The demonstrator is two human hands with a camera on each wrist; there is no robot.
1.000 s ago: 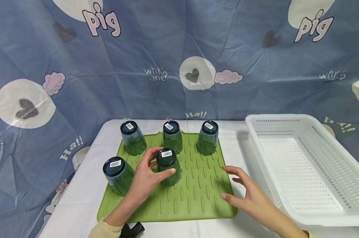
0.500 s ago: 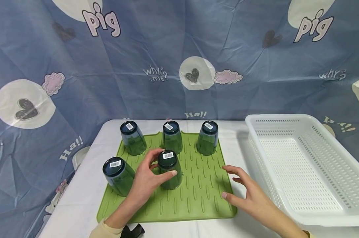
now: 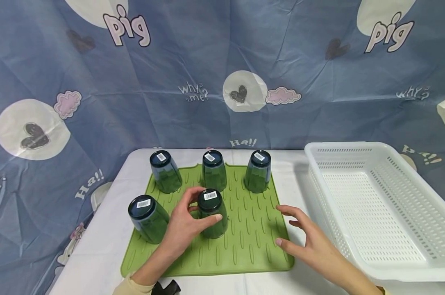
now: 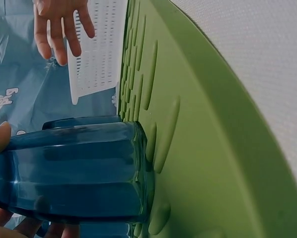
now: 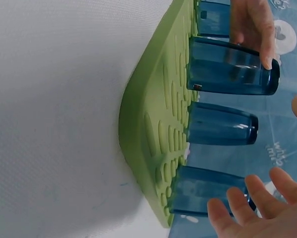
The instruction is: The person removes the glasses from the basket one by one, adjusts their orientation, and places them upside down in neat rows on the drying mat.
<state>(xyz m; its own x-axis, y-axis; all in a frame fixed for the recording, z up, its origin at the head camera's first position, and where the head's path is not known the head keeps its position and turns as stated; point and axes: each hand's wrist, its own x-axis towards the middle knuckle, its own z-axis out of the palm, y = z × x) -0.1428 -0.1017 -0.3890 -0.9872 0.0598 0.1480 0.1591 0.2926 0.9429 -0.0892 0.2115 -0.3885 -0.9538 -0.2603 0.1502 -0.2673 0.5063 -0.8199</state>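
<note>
My left hand (image 3: 187, 225) grips an upside-down blue glass tumbler (image 3: 212, 217) near its base, thumb on the near side and fingers around the far side. In the left wrist view the tumbler (image 4: 74, 173) has its rim down right at the ribbed green drying mat (image 4: 198, 148). To the left of that hand stands another upturned tumbler (image 3: 148, 223). Along the mat's back stand a left tumbler (image 3: 167, 176), a middle tumbler (image 3: 214, 174) and a right tumbler (image 3: 257, 176). My right hand (image 3: 311, 241) hovers at the mat's right edge, fingers loosely bent, holding nothing.
A white perforated plastic basket (image 3: 314, 192) stands on the right of the white-covered table (image 3: 97, 246). Behind hangs a blue printed cloth (image 3: 193, 49). A small black object (image 3: 167, 289) lies by the left wrist at the front.
My left hand has drawn the gripped tumbler slightly toward me and to the right, away from the middle back tumbler. The right hand has hardly moved.
</note>
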